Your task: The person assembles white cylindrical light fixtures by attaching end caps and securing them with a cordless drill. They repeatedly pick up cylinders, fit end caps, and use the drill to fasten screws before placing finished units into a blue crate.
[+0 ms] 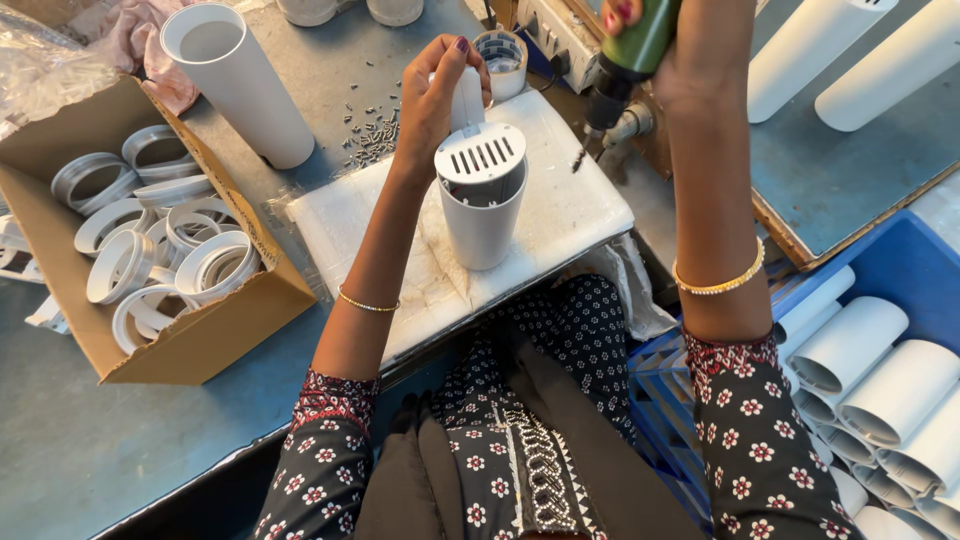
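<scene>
My left hand [438, 92] grips the white bracket on top of a white cylindrical lamp housing [482, 212], which stands upright on a white foam pad [570, 205]. The housing's top is a slotted vent cap [481, 155]. My right hand [660, 45] is raised to the right of it, closed round a green electric screwdriver [628, 62] whose bit points down and left, a short way above the pad and apart from the housing.
A cardboard box [215, 345] of white plastic rings sits at the left. A tall white tube [240, 85] stands behind it, with loose screws [372, 135] scattered nearby. A blue crate [905, 265] of white tubes is at the right.
</scene>
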A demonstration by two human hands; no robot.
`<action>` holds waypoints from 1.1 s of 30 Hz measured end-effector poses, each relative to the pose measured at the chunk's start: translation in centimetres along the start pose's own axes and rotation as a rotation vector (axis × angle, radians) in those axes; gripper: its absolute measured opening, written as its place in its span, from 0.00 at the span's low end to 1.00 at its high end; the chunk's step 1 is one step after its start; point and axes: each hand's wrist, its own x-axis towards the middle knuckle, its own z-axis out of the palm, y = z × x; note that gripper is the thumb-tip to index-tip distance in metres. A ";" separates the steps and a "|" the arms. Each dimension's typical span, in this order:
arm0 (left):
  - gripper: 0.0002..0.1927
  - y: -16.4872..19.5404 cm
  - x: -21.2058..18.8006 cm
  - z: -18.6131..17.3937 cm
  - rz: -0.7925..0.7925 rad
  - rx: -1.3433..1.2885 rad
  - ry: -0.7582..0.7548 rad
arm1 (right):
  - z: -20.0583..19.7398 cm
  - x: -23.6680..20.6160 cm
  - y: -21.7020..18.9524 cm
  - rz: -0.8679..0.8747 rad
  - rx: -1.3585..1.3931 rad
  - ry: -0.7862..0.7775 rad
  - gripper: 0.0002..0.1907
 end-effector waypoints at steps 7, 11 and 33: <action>0.15 0.6 1.5 -0.4 0.105 0.170 0.016 | 1.7 -0.8 -0.5 -0.102 -0.443 0.135 0.09; 0.14 0.5 2.4 -1.6 0.184 0.271 0.053 | 1.3 -0.5 0.5 -0.167 -0.572 0.192 0.11; 0.06 -2.7 -1.1 -19.8 -0.332 0.299 0.653 | -5.1 -4.4 25.0 0.057 -0.992 0.063 0.08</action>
